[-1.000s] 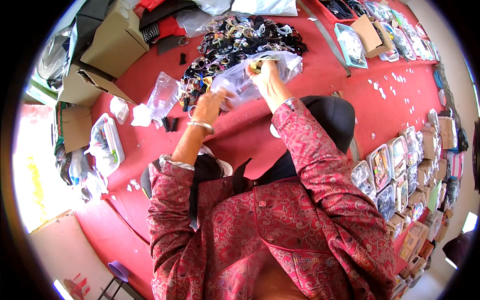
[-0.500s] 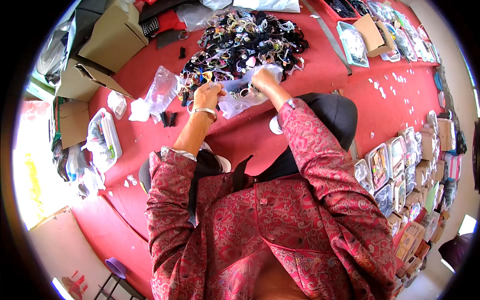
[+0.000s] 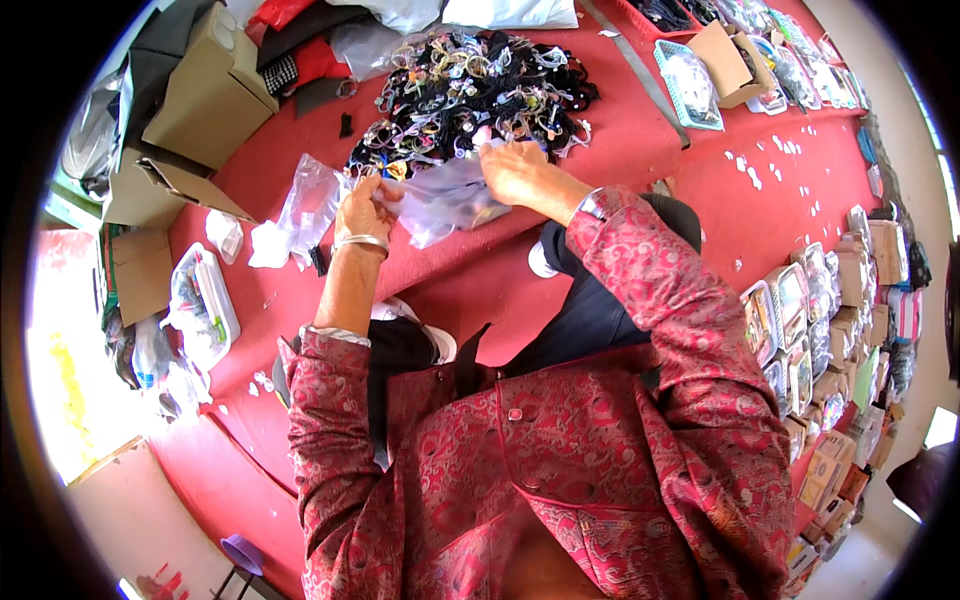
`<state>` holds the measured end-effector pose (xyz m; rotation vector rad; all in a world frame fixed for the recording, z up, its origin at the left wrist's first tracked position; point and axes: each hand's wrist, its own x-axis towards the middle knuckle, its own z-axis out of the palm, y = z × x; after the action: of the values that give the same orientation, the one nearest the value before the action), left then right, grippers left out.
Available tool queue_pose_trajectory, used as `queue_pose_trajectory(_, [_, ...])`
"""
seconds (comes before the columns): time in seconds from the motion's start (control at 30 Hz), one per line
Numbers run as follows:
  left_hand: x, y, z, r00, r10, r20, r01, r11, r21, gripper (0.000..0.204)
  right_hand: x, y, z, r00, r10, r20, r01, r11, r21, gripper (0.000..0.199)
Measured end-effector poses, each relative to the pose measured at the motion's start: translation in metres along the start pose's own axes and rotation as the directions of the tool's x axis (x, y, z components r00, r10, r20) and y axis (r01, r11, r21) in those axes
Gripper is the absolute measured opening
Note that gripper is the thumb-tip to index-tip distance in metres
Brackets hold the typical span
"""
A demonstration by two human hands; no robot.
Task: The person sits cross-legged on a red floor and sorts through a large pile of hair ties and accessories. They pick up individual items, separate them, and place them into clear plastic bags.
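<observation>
A clear plastic bag (image 3: 440,205) is stretched between my two hands. My left hand (image 3: 364,212) pinches its left edge, thumb against fingers. At its upper right, my right hand (image 3: 522,174) is closed on the bag's edge, with its fingertips partly hidden from view. Something small and yellowish shows dimly through the plastic near its right side; I cannot make out its kind. Just beyond both hands lies a heap of hair ties (image 3: 480,85), mostly black with coloured and pale ones mixed in. Another clear plastic bag (image 3: 308,200) lies to the left of my left hand.
Red cloth (image 3: 640,130) covers the work surface. Cardboard boxes (image 3: 205,95) stand at the far left, above a white tray (image 3: 225,300) of packets. A teal basket (image 3: 690,85) sits at the far right. Rows of filled containers (image 3: 795,300) line the right side.
Both hands have shifted left and moved apart, pulling the bag wider and flatter between them. The view has also turned slightly. Black bundles beside my left wrist are now partly covered.
</observation>
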<state>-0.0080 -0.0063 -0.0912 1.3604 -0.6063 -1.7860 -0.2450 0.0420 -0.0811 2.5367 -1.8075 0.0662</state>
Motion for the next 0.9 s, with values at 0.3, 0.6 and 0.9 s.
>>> queue_pose_trajectory(0.3, [-0.021,0.008,0.026,0.975,0.023,0.223,-0.111,0.912,0.394,0.03,0.062,0.054,-0.006,0.84,0.063,0.539,-0.311,0.87,0.383,0.021])
queue_pose_trajectory(0.6, [-0.023,0.005,0.02,0.978,0.076,0.192,-0.142,0.924,0.356,0.03,0.106,0.058,0.019,0.967,0.251,-0.037,-0.231,0.933,0.277,0.009])
queue_pose_trajectory(0.9, [-0.012,0.011,0.02,0.978,0.067,0.196,-0.133,0.928,0.347,0.03,0.136,0.04,0.142,0.957,-0.23,-0.179,0.166,0.934,-0.316,0.01])
